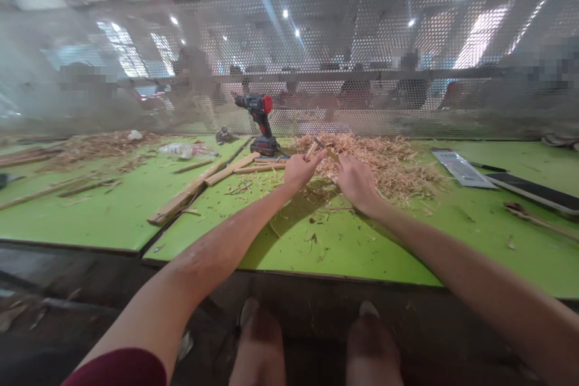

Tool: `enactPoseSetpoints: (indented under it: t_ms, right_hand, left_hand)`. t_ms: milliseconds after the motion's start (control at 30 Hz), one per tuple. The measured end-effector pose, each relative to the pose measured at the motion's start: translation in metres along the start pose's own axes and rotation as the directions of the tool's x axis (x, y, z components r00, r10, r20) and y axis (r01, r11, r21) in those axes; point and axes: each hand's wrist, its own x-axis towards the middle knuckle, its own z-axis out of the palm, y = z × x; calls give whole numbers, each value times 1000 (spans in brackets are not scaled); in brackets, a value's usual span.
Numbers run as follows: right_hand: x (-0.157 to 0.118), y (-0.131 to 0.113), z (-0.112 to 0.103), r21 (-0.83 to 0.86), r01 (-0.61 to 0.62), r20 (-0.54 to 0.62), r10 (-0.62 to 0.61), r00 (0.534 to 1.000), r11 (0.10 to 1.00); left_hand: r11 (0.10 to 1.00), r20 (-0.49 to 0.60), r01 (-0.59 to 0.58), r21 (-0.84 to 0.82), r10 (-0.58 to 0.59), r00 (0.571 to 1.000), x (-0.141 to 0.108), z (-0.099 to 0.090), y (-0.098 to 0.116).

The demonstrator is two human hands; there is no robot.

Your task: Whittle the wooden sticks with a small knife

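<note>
Over the green tabletop (289, 247) my two hands meet in front of a heap of wood shavings (384, 160). My left hand (298, 171) is closed around a thin wooden stick (311, 149), whose pale end pokes up past the fingers. In my right hand (357, 180), also closed, is a knife (332, 154) with a yellowish handle; its dark, narrow blade points up and left, close to the stick. Whether the blade touches the wood cannot be made out. Small curls and chips lie scattered beneath both hands.
A cordless drill (260, 123) stands upright behind several wooden strips (181, 199). Left of it lie a clear plastic bottle (187, 149) and more shavings (99, 151). A flat package (461, 167) and a dark flat board (536, 190) lie at right. Perforated metal screening (312, 93) closes the back.
</note>
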Motion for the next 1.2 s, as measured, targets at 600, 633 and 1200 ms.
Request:
enactPoseSetpoints:
  t_ms: [600,633,1200]
  right_hand:
    - [15,30,-10,148,120,129,-139,982,982]
    - [15,30,-10,153,124,130,-145,981,980]
    - [4,20,-5,-2,89,103,-89,991,996]
  left_hand:
    - [949,223,-70,-307,143,964,2,2,-2]
    - [941,239,-51,-334,137,961,0,2,-1]
    - [937,258,6,-349,89,962,-1,6,0]
